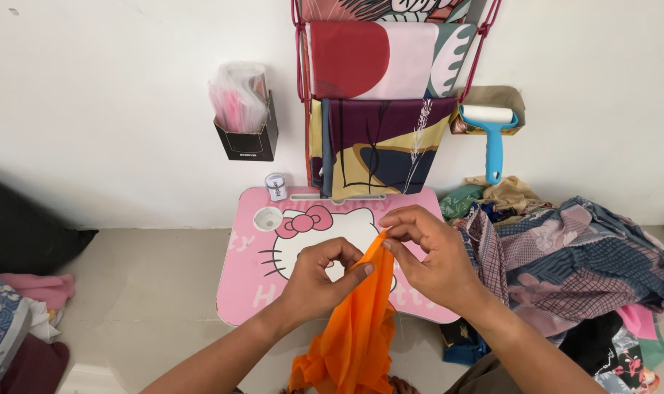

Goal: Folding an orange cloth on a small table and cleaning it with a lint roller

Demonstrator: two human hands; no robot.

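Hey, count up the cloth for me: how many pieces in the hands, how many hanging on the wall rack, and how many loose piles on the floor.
Orange cloth, pinched by left hand and right hand: 1
Patterned cloths on the wall rack: 3 visible, top one cut off
Floor piles, right and left: 2
Total: 6

The cloth (355, 325) is bright orange, thin and soft. Its top edge is pulled up to a point, pinched between the left hand (319, 279) and the right hand (428, 257). From there it hangs down in long folds and bunches up at the bottom. It is held over the front edge of the pink table (243, 271).
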